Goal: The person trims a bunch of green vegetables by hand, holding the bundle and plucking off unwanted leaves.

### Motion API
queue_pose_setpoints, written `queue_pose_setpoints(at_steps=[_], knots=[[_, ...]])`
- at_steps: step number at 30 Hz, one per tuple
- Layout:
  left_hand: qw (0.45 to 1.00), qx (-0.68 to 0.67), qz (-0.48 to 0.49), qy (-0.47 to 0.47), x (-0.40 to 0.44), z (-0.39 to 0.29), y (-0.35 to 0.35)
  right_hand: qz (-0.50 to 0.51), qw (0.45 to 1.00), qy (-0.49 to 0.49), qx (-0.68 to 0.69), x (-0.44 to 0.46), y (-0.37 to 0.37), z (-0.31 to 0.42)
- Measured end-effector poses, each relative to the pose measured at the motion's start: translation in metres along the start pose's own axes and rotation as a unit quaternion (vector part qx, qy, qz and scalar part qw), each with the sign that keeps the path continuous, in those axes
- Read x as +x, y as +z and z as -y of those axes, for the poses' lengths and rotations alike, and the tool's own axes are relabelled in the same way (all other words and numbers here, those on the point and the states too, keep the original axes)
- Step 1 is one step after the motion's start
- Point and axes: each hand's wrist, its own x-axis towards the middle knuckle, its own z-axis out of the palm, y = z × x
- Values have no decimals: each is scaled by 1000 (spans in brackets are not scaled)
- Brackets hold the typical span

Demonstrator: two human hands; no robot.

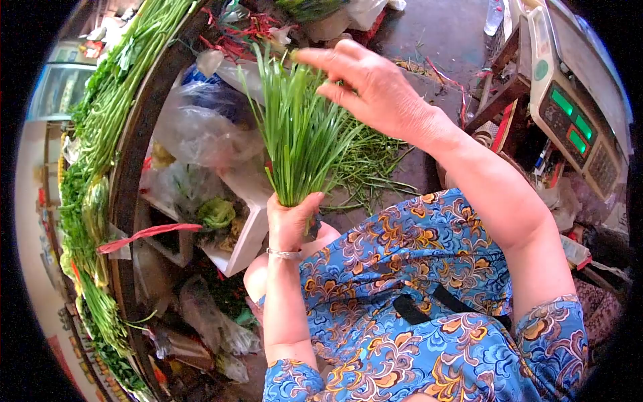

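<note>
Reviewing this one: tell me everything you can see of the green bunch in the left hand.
The green bunch consists of many long, narrow, fresh-looking leaf blades. Gathered tightly at the base in the left hand, it fans out toward the top of the picture, ending in uneven tips. The right hand is at its upper end, though whether it touches the blades is hard to tell.

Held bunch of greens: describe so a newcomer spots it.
Start at the blue patterned clothes, then find the bracelet and, just beyond it, the left hand. The bunch of greens fans out from that grip. Unlike the loose green scraps beside it, its long blades are gathered together.
</note>
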Motion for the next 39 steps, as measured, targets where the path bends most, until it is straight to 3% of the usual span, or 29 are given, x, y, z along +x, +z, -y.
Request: queue_pose_setpoints(at_steps=[4,8,11,17,20,27,37,39], knots=[[999,24,-13,20,-1,-4,7,72,992,-49,-94,-2,7,-2],[999,33,-13,12,-1,-4,6,72,994,-40,-77,-5,7,-7],[999,24,-23,8,0,-4,6,61,991,-36,-110,-9,9,-4],[1000,20,-15,14,0,-6,4,34,995,86,-44,-8,1,1],[1000,10,-13,13,0,-5,4,-17,996,31,-85,-8,0,-2],[1000,-9,-3,3,-1,-8,3,-17,996,86,25,-7,-1,-10],[1000,-4,12,-8,-4,-13,3,-71,982,143,-103,2,-19,-27],[999,-16,-14,33,-6,-10,3,-49,981,143,-120,3,-31,-34]])
